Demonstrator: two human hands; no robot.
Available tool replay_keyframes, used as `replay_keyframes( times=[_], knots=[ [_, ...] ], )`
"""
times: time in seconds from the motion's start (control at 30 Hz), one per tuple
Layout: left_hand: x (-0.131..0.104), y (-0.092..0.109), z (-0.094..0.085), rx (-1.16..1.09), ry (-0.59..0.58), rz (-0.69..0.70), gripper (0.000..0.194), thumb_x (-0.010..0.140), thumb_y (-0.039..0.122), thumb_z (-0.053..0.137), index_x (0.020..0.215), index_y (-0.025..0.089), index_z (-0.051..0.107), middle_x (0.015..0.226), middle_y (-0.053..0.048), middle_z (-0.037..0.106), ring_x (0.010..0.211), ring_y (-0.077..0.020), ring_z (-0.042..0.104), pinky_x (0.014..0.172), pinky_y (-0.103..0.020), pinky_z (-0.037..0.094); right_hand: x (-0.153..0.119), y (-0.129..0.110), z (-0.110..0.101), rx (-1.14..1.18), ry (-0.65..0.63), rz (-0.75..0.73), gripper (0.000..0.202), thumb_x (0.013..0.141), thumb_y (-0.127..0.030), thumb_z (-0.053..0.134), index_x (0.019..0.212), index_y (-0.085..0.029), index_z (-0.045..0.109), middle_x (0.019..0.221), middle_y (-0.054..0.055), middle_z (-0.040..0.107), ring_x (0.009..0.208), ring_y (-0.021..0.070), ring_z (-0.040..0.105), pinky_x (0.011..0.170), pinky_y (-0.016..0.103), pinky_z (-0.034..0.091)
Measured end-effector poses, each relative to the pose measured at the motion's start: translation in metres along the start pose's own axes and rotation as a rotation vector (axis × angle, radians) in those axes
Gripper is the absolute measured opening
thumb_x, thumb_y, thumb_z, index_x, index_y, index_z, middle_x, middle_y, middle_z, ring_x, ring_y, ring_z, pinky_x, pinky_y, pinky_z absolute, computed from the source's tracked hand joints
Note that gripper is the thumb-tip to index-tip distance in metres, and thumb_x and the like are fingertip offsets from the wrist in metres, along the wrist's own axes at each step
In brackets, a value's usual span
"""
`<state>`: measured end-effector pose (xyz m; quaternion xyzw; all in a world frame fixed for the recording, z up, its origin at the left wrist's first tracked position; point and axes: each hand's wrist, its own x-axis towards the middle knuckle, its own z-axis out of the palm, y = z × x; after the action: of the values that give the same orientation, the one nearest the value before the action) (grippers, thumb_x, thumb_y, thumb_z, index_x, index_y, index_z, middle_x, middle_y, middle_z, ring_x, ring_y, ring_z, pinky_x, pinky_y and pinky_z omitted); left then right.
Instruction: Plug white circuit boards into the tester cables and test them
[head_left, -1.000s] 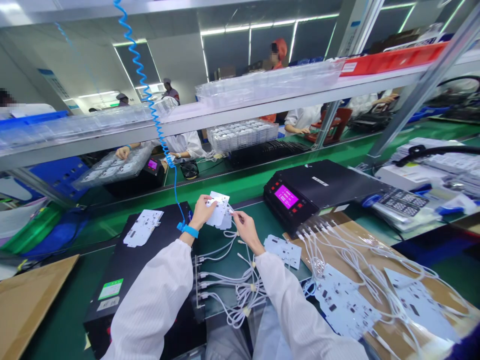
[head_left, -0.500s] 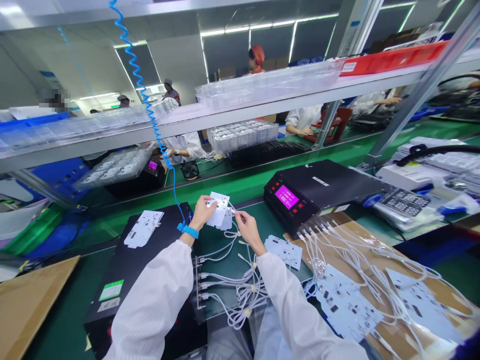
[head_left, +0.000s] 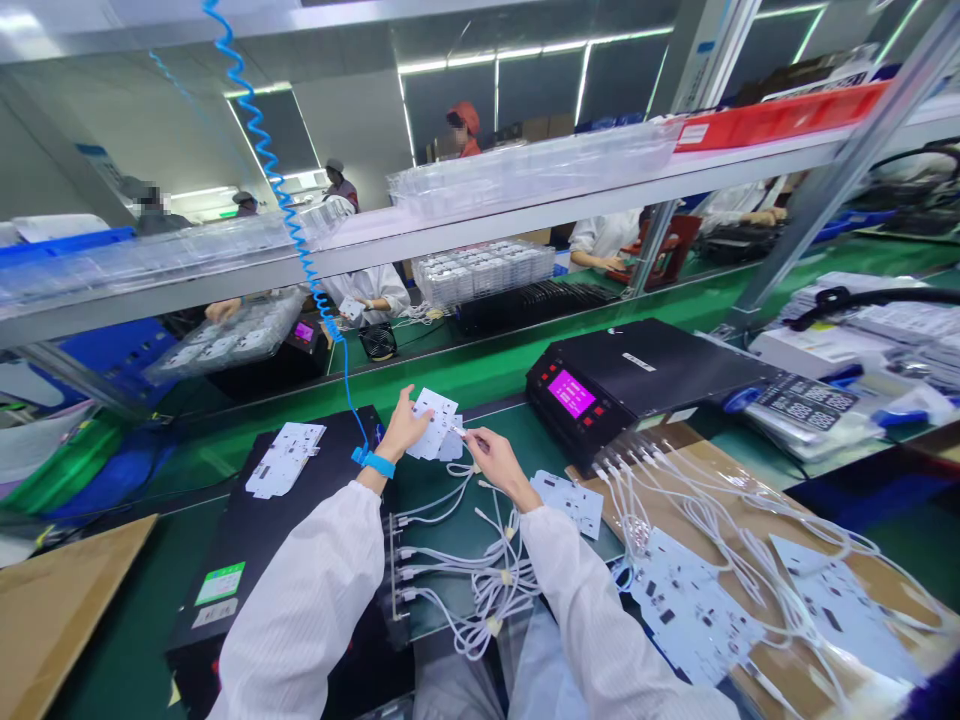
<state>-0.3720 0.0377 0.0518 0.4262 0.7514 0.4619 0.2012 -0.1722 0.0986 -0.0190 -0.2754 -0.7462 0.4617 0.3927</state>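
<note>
My left hand (head_left: 401, 430), with a blue band on its wrist, grips a white circuit board (head_left: 435, 418) by its left edge, thumb on top and a finger raised. My right hand (head_left: 499, 462) is closed in a pinch around a white cable's plug (head_left: 460, 433), held against the board's right edge. Whether the plug sits fully in the board I cannot tell. Below the hands, a bundle of white cables (head_left: 491, 585) runs from a black box (head_left: 277, 560). More boards (head_left: 285, 460) lie stacked on that box, and other boards (head_left: 568, 500) rest right of my right hand.
A black tester with a magenta screen (head_left: 571, 393) stands ahead on the right, its white cables crossing cardboard with larger white boards (head_left: 694, 605). A coiled blue cord (head_left: 262, 150) hangs at left. Overhead runs a shelf (head_left: 450, 215); co-workers sit beyond it.
My left hand's finger has lifted off the board's face. My right hand has moved slightly left, bringing the plug to the board's edge. A co-worker's hand now shows at the far trays.
</note>
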Motion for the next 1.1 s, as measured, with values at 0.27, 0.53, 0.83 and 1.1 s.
replay_keyframes(
  times=[0.27,0.53,0.83,1.1],
  knots=[
    [0.001,0.003,-0.001,0.011,-0.060,0.087,0.051,0.087,0.018,0.069,0.137,0.013,0.067,0.143,-0.017,0.068,0.128,-0.0317,0.066,0.111,-0.042,0.050,-0.002,-0.002,-0.002,-0.026,-0.025,-0.060,0.037,0.100,-0.047,0.050,0.094,-0.021,0.076,0.088,0.005,0.072,0.079,0.0189,0.063,0.075,0.031,0.048],
    [0.000,0.000,-0.005,0.020,-0.047,0.066,0.052,0.083,0.020,0.073,0.134,0.010,0.069,0.139,-0.018,0.070,0.127,-0.0340,0.067,0.108,-0.042,0.052,0.001,0.004,0.010,-0.035,0.004,-0.106,0.035,0.099,-0.039,0.048,0.097,-0.020,0.077,0.088,0.005,0.072,0.076,0.0180,0.063,0.072,0.030,0.049],
    [0.004,-0.008,-0.002,-0.060,-0.070,0.006,0.055,0.068,0.008,0.077,0.123,0.012,0.072,0.114,-0.015,0.079,0.103,-0.0279,0.075,0.089,-0.035,0.059,-0.005,0.015,0.019,-0.033,0.234,-0.093,0.038,0.103,-0.038,0.045,0.115,-0.019,0.076,0.113,0.013,0.076,0.106,0.0247,0.071,0.099,0.041,0.054],
    [0.005,-0.011,-0.002,-0.107,-0.070,0.047,0.037,0.069,0.023,0.084,0.104,0.013,0.080,0.103,-0.013,0.081,0.090,-0.0267,0.075,0.076,-0.032,0.059,0.011,-0.012,0.032,-0.024,0.264,-0.122,0.038,0.102,-0.043,0.055,0.120,-0.020,0.079,0.093,0.007,0.073,0.078,0.0192,0.066,0.079,0.033,0.055]
  ],
)
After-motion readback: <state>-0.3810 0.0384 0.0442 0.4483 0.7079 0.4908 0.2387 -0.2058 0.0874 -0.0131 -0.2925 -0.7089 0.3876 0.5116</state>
